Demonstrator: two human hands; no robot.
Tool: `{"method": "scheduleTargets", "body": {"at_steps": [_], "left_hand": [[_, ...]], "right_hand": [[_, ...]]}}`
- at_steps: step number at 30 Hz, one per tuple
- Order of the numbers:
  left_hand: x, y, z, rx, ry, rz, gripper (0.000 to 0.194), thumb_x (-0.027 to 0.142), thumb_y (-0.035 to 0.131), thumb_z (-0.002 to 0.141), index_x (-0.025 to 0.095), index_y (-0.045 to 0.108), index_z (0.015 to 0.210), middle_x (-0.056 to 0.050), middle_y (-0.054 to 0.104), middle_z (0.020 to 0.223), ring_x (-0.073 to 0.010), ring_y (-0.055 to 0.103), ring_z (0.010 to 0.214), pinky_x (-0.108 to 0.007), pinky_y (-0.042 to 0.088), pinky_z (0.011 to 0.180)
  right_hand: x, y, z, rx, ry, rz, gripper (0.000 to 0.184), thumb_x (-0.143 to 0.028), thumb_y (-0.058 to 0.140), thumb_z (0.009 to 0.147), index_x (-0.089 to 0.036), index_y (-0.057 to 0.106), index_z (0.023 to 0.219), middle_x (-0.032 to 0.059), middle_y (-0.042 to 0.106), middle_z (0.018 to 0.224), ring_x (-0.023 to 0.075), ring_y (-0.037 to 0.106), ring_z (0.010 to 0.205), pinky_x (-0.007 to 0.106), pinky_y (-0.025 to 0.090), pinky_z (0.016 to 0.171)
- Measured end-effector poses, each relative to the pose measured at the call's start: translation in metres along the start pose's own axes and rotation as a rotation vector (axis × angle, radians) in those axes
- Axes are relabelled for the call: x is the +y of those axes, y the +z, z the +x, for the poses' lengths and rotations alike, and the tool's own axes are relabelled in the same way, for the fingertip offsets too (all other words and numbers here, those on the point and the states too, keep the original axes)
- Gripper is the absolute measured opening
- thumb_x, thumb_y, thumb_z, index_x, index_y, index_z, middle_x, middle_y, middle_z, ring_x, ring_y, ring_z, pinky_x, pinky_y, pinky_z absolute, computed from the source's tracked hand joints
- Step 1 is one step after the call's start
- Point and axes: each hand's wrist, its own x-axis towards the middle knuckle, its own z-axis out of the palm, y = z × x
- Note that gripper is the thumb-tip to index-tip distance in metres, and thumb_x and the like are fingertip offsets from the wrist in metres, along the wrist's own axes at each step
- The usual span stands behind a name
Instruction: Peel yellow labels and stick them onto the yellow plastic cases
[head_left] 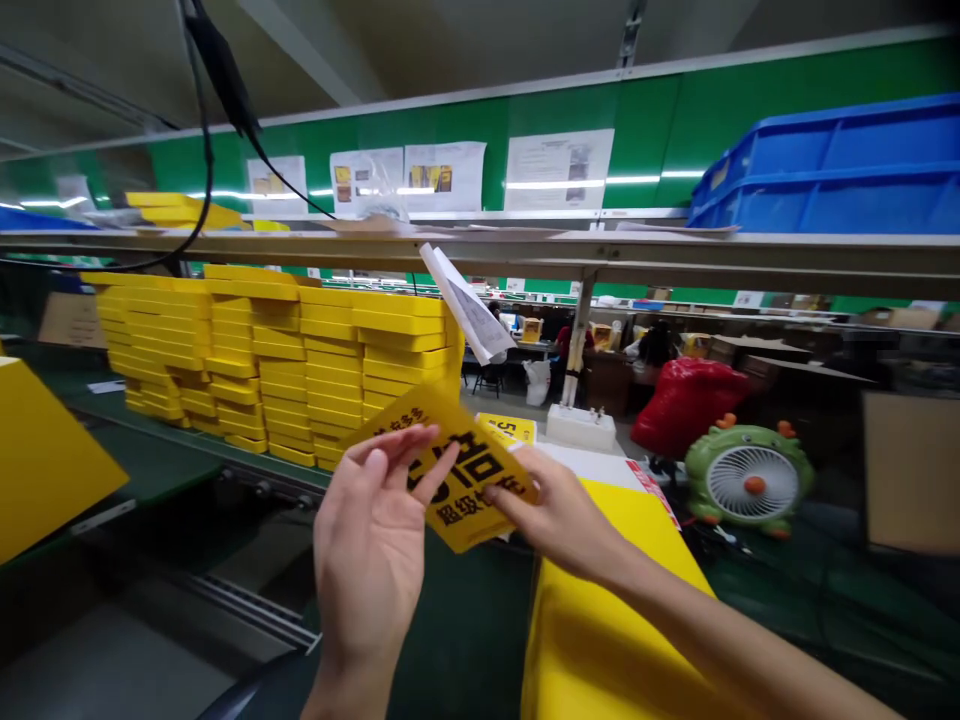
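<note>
Both my hands hold one flat yellow card (457, 462) with black printed characters, raised above the bench at the centre of the view. My left hand (371, 540) grips its lower left edge, fingers spread over the face. My right hand (559, 515) pinches its right edge. Under my right forearm lies a stack of yellow flat sheets (600, 640) with a white and red printed piece on top.
Stacks of yellow boxes (277, 360) fill the far side of a green conveyor (165, 455). A green dragon-shaped fan (748, 478) and a red bag (686, 405) stand right. A shelf rail (675, 255) carries blue bins (832, 170). A yellow box (41, 460) sits left.
</note>
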Motion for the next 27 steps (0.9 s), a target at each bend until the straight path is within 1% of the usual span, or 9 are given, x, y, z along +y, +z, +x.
{"method": "scheduleTargets", "body": {"at_steps": [2,4,6,8,10,13,16,22,27], "left_hand": [[-0.001,0.005,-0.013,-0.052,0.178,0.180,0.020,0.030,0.056,0.082,0.021,0.057,0.100,-0.007,0.056,0.109,-0.0261,0.050,0.113,-0.046,0.044,0.098],[-0.008,0.006,-0.021,-0.036,0.325,0.446,0.046,0.028,0.071,0.070,0.024,0.052,0.111,-0.006,0.049,0.119,-0.0245,0.046,0.115,-0.037,0.040,0.100],[-0.020,0.006,-0.025,-0.136,0.172,0.579,0.064,0.028,0.077,0.065,0.027,0.045,0.120,-0.006,0.049,0.119,-0.0217,0.050,0.107,-0.032,0.043,0.093],[-0.033,0.010,-0.028,-0.340,-0.136,0.510,0.059,0.033,0.072,0.072,0.027,0.040,0.122,-0.004,0.058,0.102,-0.0195,0.057,0.094,-0.030,0.047,0.083],[-0.044,0.018,-0.030,-0.478,-0.300,0.447,0.051,0.035,0.068,0.076,0.025,0.041,0.119,0.001,0.061,0.082,-0.0182,0.059,0.084,-0.029,0.047,0.078],[-0.056,0.032,-0.033,-0.530,-0.316,0.566,0.049,0.034,0.072,0.073,0.025,0.046,0.114,0.005,0.060,0.070,-0.0161,0.059,0.079,-0.027,0.044,0.079],[-0.065,0.038,-0.034,-0.587,-0.344,0.715,0.049,0.032,0.075,0.067,0.023,0.052,0.110,0.004,0.063,0.070,-0.0180,0.060,0.082,-0.029,0.041,0.082],[-0.087,0.023,-0.037,-0.735,-0.571,0.691,0.051,0.032,0.074,0.067,0.019,0.050,0.109,0.005,0.060,0.058,-0.0165,0.059,0.066,-0.030,0.043,0.072],[-0.099,0.016,-0.039,-0.739,-0.648,0.664,0.050,0.031,0.074,0.066,0.017,0.050,0.107,0.005,0.059,0.058,-0.0159,0.058,0.063,-0.028,0.044,0.068]], "right_hand": [[-0.001,-0.025,-0.021,0.043,0.114,0.097,0.015,-0.033,0.056,0.083,-0.023,0.065,0.090,0.0036,0.064,0.096,0.0213,0.058,0.094,0.035,0.050,0.080],[-0.001,-0.053,-0.043,0.059,0.255,0.286,0.022,-0.038,0.057,0.083,-0.024,0.064,0.100,0.0045,0.065,0.102,0.0227,0.061,0.097,0.038,0.052,0.082],[-0.001,-0.075,-0.068,0.046,0.363,0.463,0.029,-0.040,0.055,0.085,-0.026,0.061,0.110,0.0049,0.066,0.106,0.0233,0.062,0.098,0.040,0.053,0.084],[-0.001,-0.091,-0.091,0.032,0.425,0.535,0.033,-0.041,0.054,0.086,-0.027,0.058,0.117,0.0045,0.065,0.112,0.0233,0.060,0.103,0.039,0.052,0.089],[0.002,-0.100,-0.110,0.051,0.456,0.453,0.035,-0.043,0.054,0.086,-0.027,0.058,0.117,0.0039,0.061,0.119,0.0226,0.056,0.110,0.036,0.049,0.095],[0.013,-0.110,-0.129,0.205,0.522,0.293,0.054,-0.046,0.060,0.081,-0.032,0.043,0.130,0.0033,0.060,0.119,0.0225,0.055,0.111,0.033,0.049,0.095],[0.030,-0.115,-0.138,0.322,0.613,0.313,0.078,-0.047,0.069,0.073,-0.033,0.025,0.135,0.0030,0.066,0.097,0.0251,0.061,0.102,0.036,0.054,0.087],[0.060,-0.109,-0.147,0.171,0.757,0.470,0.062,-0.047,0.073,0.068,-0.023,0.038,0.112,-0.0014,0.059,0.072,0.0241,0.064,0.085,0.037,0.053,0.083],[0.071,-0.101,-0.151,0.174,0.816,0.496,0.057,-0.049,0.074,0.064,-0.024,0.041,0.103,-0.0012,0.059,0.074,0.0238,0.064,0.083,0.033,0.053,0.072]]}}
